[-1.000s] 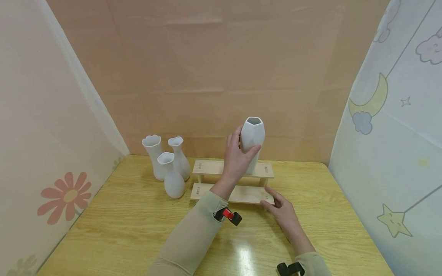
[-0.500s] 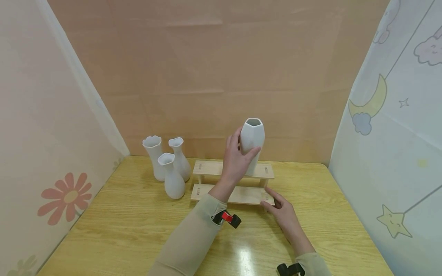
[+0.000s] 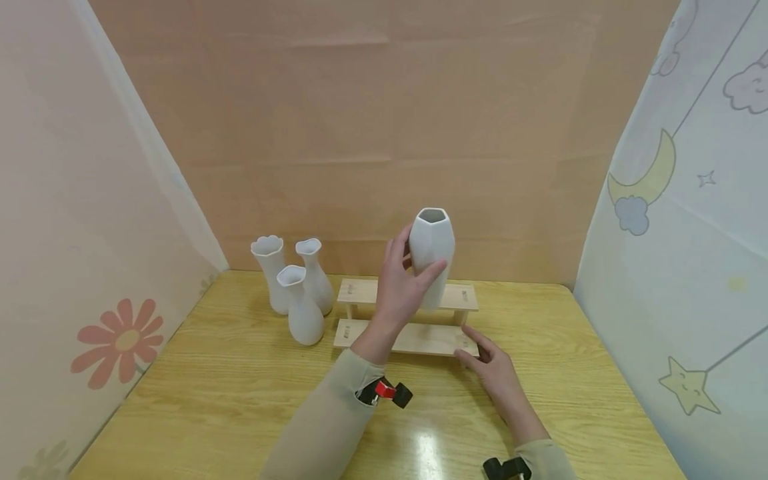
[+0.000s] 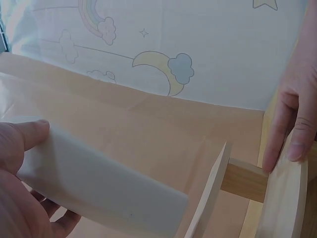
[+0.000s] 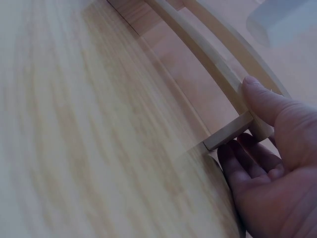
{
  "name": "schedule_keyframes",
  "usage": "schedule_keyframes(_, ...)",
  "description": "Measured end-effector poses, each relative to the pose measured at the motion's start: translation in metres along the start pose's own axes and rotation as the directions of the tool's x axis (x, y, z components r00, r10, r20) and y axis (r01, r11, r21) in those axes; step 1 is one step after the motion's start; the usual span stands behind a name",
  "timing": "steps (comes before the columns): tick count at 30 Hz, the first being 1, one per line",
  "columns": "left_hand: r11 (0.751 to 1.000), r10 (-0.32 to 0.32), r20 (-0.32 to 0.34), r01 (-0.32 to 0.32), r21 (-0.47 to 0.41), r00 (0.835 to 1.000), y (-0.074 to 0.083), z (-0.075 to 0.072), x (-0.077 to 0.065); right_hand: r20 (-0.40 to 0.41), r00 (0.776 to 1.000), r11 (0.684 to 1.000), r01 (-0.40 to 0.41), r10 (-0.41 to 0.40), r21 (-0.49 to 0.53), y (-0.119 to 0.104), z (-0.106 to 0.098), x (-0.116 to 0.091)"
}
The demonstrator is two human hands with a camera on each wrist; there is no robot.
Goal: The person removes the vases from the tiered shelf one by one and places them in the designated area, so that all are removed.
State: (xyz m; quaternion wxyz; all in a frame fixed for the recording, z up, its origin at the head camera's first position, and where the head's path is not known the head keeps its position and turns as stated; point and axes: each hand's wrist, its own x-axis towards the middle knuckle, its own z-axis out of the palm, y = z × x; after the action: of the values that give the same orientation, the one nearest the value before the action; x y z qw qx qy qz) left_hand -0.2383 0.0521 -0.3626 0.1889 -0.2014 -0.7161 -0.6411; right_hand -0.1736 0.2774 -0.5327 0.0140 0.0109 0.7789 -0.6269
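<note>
A white faceted vase point(image 3: 433, 241) is held by my left hand point(image 3: 397, 293), thumb in front and fingers round its left side. Its base is over the upper board point(image 3: 359, 292) of a two-step wooden stand; in the left wrist view a small gap separates the vase point(image 4: 109, 178) from that board point(image 4: 212, 191). My right hand point(image 3: 497, 377) grips the right end of the lower board point(image 3: 429, 339). In the right wrist view its thumb point(image 5: 257, 96) lies on the board and the other fingers curl beneath, near a leg point(image 5: 229, 131).
Three white vases stand left of the stand: one with a scalloped rim point(image 3: 273, 277), a narrow-necked one point(image 3: 317, 283), and a round-bellied one point(image 3: 306, 320) in front. A wooden table point(image 3: 210, 400) bears everything. Fabric walls point(image 3: 384, 120) close off the back and both sides.
My left hand has shifted slightly left and toward me with the faceted vase, whose base has come forward over the upper board. The right hand has stayed on the stand.
</note>
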Motion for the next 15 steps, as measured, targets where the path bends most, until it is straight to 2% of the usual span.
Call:
schedule_keyframes(8,1.000,-0.023,0.034,0.023,-0.018,0.999,0.002,-0.016,-0.012,0.010,1.000,1.000,0.016,-0.016,0.003,-0.002,0.000,-0.002)
schedule_keyframes(15,1.000,-0.022,0.034,0.022,0.019,0.999,0.004,-0.034,-0.021,0.005,1.000,1.000,0.013,-0.013,0.003,-0.003,-0.002,-0.003)
